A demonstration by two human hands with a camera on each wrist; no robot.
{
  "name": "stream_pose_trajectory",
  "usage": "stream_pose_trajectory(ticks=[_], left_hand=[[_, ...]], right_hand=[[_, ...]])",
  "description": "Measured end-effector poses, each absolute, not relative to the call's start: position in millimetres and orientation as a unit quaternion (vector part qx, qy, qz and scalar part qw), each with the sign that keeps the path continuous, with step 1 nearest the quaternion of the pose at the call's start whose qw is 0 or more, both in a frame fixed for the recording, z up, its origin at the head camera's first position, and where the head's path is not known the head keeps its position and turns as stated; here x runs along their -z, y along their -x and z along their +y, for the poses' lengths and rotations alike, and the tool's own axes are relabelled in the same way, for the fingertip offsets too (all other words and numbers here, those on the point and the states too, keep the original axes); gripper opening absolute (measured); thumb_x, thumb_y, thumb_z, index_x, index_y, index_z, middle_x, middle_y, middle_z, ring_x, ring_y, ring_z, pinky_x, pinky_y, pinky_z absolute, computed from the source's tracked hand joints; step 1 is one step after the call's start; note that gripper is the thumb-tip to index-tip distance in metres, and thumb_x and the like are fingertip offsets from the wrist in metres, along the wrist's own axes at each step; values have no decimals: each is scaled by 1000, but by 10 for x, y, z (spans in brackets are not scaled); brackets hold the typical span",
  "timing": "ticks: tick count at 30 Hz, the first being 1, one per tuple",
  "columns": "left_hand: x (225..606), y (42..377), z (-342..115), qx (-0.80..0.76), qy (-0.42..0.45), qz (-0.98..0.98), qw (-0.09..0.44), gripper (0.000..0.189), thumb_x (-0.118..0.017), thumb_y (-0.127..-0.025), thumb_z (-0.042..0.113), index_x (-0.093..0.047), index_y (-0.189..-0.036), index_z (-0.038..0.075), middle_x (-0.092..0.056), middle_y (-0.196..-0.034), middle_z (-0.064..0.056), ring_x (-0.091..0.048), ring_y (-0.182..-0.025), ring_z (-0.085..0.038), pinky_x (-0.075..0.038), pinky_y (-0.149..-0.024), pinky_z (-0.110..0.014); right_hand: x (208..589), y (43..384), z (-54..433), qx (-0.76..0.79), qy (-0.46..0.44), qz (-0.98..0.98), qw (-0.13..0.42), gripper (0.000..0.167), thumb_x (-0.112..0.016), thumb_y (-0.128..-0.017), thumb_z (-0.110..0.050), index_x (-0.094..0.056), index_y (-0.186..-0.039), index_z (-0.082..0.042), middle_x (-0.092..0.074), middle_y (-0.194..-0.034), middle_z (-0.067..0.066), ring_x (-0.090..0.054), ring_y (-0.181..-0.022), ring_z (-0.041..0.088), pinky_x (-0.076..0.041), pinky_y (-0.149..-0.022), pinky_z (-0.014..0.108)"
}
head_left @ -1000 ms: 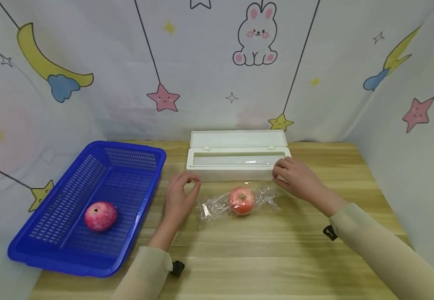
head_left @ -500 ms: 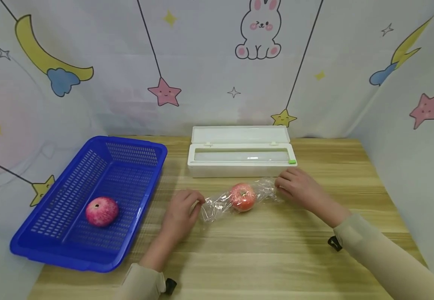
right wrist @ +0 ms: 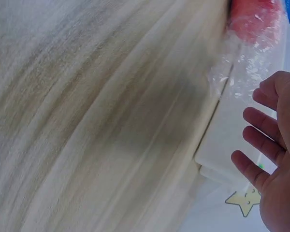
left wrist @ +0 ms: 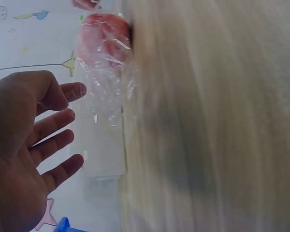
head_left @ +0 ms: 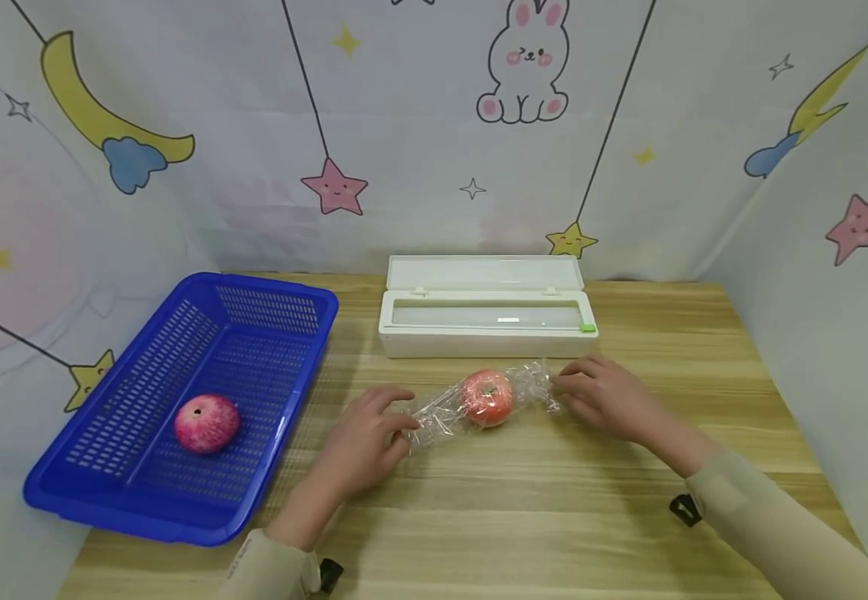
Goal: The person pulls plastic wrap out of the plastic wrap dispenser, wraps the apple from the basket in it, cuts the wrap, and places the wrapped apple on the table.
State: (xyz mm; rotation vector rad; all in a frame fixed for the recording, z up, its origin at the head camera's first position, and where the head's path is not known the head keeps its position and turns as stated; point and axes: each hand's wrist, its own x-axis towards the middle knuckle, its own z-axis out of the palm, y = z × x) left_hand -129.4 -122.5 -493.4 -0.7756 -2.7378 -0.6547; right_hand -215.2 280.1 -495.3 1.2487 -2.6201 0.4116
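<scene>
A red apple [head_left: 488,398] wrapped in clear plastic film [head_left: 437,414] lies on the wooden table, with loose film ends reaching out to both sides. At the left end of the film is my left hand [head_left: 364,440]; the left wrist view shows its fingers [left wrist: 58,145] spread apart with nothing gripped. By the opposite film end, my right hand [head_left: 608,398] has its thumb and forefinger close to the plastic. Its other fingers [right wrist: 261,140] are loosely bent and hold nothing in the right wrist view.
Behind the apple stands a white film dispenser box [head_left: 488,345] with its lid up, a roll inside and a green slider [head_left: 588,328] at the right. To the left, a blue basket [head_left: 283,433] contains a dark pink round fruit [head_left: 207,423]. A patterned curtain [head_left: 418,125] encloses the table.
My right hand has come down from the dispenser's corner to the film end, uncovering the green slider. My left hand has reached the left film end and its fingers have spread.
</scene>
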Motion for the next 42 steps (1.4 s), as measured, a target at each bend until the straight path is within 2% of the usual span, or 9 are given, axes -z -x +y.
stream_pose_trajectory(ticks=[4,7,13,18,27,33,36,37,42], left_hand=[[4791,1297,-1204,228,273,-924,142,20,-79,-83,11,-84,-102,13,-71,-133,-10,-65,-127,-35,-53,-107,-55],[4688,1329,-1085,241,255,-924,154,29,-77,-87,15,-80,-115,9,-72,-133,-11,-67,-125,-34,-55,-106,-53],[4535,1415,-496,235,170,-956,35,68,-68,-104,34,-48,-153,-8,-52,-156,-27,-52,-144,-42,-46,-118,-53],[4650,1487,-72,200,142,-969,-20,82,-56,-109,42,-29,-159,-17,-34,-164,-37,-34,-155,-49,-34,-126,-55],[4963,1474,48,228,107,-967,-22,81,-56,-109,38,-25,-161,-16,-33,-165,-36,-34,-155,-48,-33,-127,-53],[5017,1475,14,251,100,-963,-13,97,-77,-97,45,-31,-161,-12,-31,-167,-34,-32,-156,-46,-35,-125,-54],[5014,1505,8,243,106,-964,4,105,-86,-89,47,-34,-160,-12,-29,-169,-32,-31,-157,-45,-33,-127,-53],[5017,1518,8,244,109,-964,8,107,-88,-87,47,-34,-159,-12,-29,-169,-32,-31,-157,-45,-32,-127,-53],[5046,1580,-15,275,119,-954,5,100,-93,-84,40,-41,-156,-6,-50,-157,-26,-52,-143,-42,-44,-119,-53]], right_hand=[[4828,2089,2831,-160,-398,-897,106,37,-82,-90,-7,-77,-127,-6,-73,-119,11,-66,-112,34,-58,-94,56],[4708,2033,2731,-171,-379,-905,88,46,-80,-95,-13,-70,-139,-8,-69,-131,12,-63,-122,36,-55,-100,58],[4648,1925,2290,-233,-329,-915,-8,64,-61,-110,-30,-39,-164,-2,-43,-165,21,-42,-150,43,-38,-121,62],[4788,1871,2005,-291,-297,-906,-77,70,-49,-114,-35,-24,-167,4,-24,-174,23,-25,-160,43,-24,-128,61],[5078,1785,1885,-359,-269,-888,-98,69,-43,-116,-35,-21,-166,6,-22,-174,25,-22,-160,45,-21,-127,65],[5405,1837,1951,-394,-260,-878,-81,68,-44,-115,-38,-21,-171,-8,-24,-175,20,-26,-159,45,-25,-128,62],[5366,1813,1942,-404,-257,-874,-80,68,-45,-115,-38,-23,-170,-7,-25,-174,21,-26,-158,48,-25,-126,66],[5395,1810,1956,-401,-263,-875,-71,68,-44,-115,-40,-22,-171,-8,-25,-175,20,-25,-159,44,-24,-128,60],[5208,1740,1906,-407,-261,-874,-51,67,-43,-115,-39,-27,-168,-1,-27,-172,26,-23,-160,46,-20,-128,66]])
